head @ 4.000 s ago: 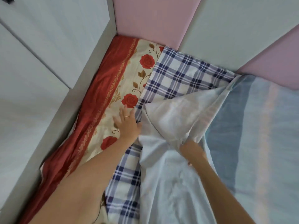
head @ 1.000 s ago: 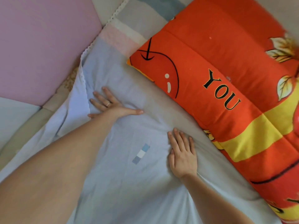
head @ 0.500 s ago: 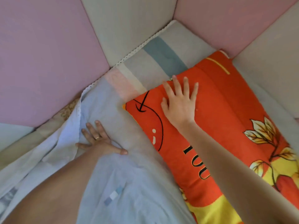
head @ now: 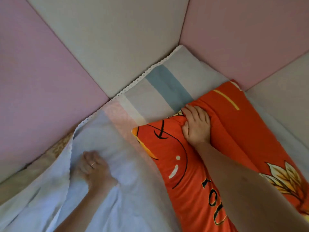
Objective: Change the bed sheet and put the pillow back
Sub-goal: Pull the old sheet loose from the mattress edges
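Our right hand (head: pixel 196 126), flat on the orange printed pillow (head: pixel 242 131) half a second ago, now clamps its fingers (head: pixel 190 112) on the pillow's upper edge. We rest our left hand (head: pixel 93 168), blurred, on the pale blue cotton bed sheet (head: pixel 117 206); we cannot tell its grip. The pillow lies on the sheet's striped end, near the padded pink wall panel (head: pixel 41 81) and the padded grey wall panel (head: pixel 108 39).

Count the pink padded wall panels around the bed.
2: one pink panel on the left above the bed sheet, the other at upper right beyond the orange pillow; more may lie out of frame.
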`<state>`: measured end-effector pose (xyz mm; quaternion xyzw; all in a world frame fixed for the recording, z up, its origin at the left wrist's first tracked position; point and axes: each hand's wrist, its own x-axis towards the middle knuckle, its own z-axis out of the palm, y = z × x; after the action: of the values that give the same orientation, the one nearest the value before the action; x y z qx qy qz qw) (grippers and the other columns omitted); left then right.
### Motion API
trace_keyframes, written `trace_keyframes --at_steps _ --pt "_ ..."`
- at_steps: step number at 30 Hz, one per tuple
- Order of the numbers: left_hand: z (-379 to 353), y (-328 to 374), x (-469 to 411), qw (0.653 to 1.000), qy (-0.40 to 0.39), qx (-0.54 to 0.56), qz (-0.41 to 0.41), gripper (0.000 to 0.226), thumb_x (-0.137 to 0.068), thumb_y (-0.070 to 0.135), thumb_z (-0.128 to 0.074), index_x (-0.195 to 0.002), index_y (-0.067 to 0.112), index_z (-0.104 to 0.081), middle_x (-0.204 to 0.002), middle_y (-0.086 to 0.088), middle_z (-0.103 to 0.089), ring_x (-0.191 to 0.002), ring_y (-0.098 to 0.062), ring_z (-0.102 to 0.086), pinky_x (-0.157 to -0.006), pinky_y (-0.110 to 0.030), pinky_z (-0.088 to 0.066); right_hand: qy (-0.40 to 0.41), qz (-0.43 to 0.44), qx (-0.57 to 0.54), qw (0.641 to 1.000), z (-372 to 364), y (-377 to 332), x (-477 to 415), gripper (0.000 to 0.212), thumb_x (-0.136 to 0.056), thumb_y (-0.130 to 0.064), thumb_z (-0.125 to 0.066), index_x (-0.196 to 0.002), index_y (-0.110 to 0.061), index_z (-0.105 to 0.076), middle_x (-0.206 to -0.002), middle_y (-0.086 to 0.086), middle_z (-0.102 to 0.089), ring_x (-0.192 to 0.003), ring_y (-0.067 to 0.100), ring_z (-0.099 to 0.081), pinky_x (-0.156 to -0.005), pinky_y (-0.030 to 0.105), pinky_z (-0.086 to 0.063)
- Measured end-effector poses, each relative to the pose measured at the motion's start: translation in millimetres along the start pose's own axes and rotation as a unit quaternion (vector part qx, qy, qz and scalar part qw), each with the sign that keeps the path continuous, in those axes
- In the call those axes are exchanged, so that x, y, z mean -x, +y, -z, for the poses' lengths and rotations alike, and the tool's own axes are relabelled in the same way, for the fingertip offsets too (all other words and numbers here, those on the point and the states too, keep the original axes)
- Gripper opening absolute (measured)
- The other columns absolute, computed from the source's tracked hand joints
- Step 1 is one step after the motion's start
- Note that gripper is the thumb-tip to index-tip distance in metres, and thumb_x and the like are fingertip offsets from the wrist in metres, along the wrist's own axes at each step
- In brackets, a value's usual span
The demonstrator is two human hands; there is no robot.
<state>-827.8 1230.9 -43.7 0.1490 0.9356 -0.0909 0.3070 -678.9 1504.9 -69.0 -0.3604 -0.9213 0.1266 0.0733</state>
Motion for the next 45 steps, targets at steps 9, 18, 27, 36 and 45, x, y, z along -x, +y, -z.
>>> trace_keyframes --at_steps 9,18,27,36,45 --pt "139 226 -139 0.882 0.176 0.218 -0.378 0.039 -0.086 0.004 -0.043 -0.122 0.005 -0.058 -0.123 -0.016 -0.060 -0.114 -0.032 -0.055 -0.097 -0.037 -0.043 0.035 -0.005 -0.006 0.999 -12 7 -14 0.050 -0.073 -0.029 -0.040 -0.118 -0.014 -0.057 -0.122 0.010 -0.061 -0.117 0.025 -0.043 -0.094 0.036 -0.030" --pt "140 323 -135 0.954 0.204 0.128 -0.179 0.030 -0.093 0.020 -0.046 -0.121 0.011 -0.052 -0.129 -0.010 -0.053 -0.121 -0.028 -0.047 -0.098 -0.042 -0.029 0.016 -0.024 -0.028 0.999 -11 7 -16 0.050 -0.072 -0.029 -0.040 -0.121 -0.020 -0.049 -0.124 0.006 -0.058 -0.117 0.023 -0.043 -0.094 0.034 -0.030" --pt "156 341 -100 0.820 0.220 0.302 -0.433 0.022 -0.087 0.027 -0.054 -0.092 0.010 -0.067 -0.103 -0.006 -0.066 -0.101 -0.027 -0.056 -0.084 -0.034 -0.034 0.029 -0.017 -0.036 0.999 -13 10 -16 0.050 -0.072 -0.029 -0.041 -0.121 -0.020 -0.050 -0.127 0.000 -0.045 -0.117 0.021 -0.043 -0.095 0.035 -0.029" --pt "91 296 -56 0.723 -0.005 0.496 -0.481 0.027 -0.085 0.019 -0.049 -0.064 0.021 -0.033 -0.058 0.007 -0.032 -0.051 -0.004 -0.032 -0.050 -0.018 -0.027 0.067 0.009 -0.008 0.998 -20 13 -11 0.048 -0.077 -0.029 -0.040 -0.122 -0.017 -0.051 -0.120 0.008 -0.062 -0.117 0.024 -0.044 -0.099 0.036 -0.028" --pt "93 231 -17 0.759 0.196 0.385 -0.487 0.020 -0.088 0.001 -0.057 -0.073 0.011 -0.049 -0.093 0.002 -0.051 -0.083 -0.008 -0.049 -0.072 -0.014 -0.038 0.087 0.016 0.055 0.995 -5 3 -5 0.036 -0.076 -0.031 -0.040 -0.095 -0.012 -0.064 -0.097 0.009 -0.062 -0.098 0.028 -0.050 -0.087 0.039 -0.031"
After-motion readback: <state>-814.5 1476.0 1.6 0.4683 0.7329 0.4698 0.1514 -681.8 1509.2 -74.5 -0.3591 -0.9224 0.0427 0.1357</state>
